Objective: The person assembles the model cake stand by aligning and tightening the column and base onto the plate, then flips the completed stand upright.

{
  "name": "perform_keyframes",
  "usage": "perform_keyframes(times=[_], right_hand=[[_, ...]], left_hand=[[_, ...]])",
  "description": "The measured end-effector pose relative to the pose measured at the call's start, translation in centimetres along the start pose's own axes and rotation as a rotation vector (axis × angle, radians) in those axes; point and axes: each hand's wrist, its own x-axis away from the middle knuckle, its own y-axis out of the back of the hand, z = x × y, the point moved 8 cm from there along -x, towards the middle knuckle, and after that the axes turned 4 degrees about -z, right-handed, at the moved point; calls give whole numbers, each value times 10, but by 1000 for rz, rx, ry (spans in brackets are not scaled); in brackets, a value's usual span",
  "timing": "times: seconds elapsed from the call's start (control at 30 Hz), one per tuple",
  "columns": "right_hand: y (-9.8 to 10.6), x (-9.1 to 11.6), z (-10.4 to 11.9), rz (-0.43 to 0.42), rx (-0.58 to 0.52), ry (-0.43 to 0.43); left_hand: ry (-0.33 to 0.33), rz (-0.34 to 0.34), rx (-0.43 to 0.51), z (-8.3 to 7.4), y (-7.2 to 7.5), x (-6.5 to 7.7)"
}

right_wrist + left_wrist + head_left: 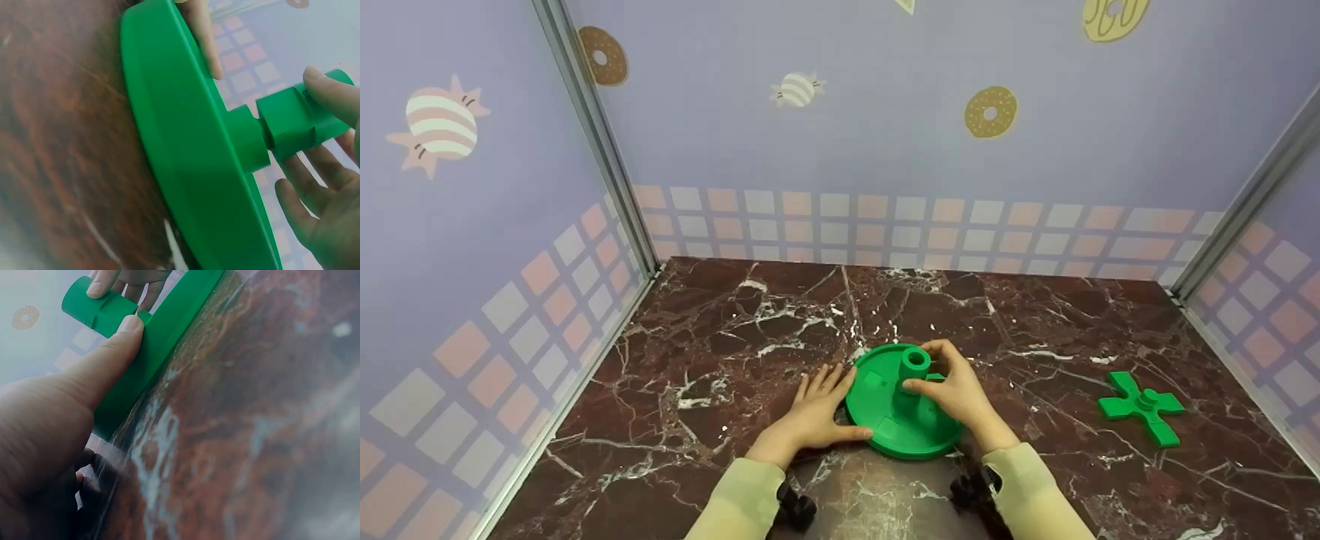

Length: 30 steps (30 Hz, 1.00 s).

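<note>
A round green dish (919, 441) with a raised rim lies on the marbled tabletop. My right hand (964, 394) pinches a hollow green tube (914, 367) between thumb and fingers, upright over the dish's middle. In the right wrist view a short green stub (247, 138) rises from the dish, and a narrow notch shows between it and the tube's lower end. My left hand (812, 418) rests with spread, straight fingers at the dish's left rim. Its thumb (115, 351) touches the near rim in the left wrist view.
To the right on the table lies a flat green cross-shaped piece (1136, 406) with a small round peg in its middle. Patterned panels (840, 135) close off the back and both sides, with metal posts (607, 142) at the corners.
</note>
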Motion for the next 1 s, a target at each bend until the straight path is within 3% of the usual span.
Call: perform_keyframes(times=[0.23,0.43,0.57,0.7,1.0], right_hand=[[-2,0,2,27,62,10],[-2,2,4,212,-103,-19],[-3,3,9,296,-176,10],[-2,2,11,280,-177,40],[1,-1,8,142,-65,45]], left_hand=[[5,-1,5,-1,0,1],[7,0,-3,0,0,0],[8,-3,-4,0,0,0],[6,-7,-3,0,1,0],[1,-5,-1,0,1,1]])
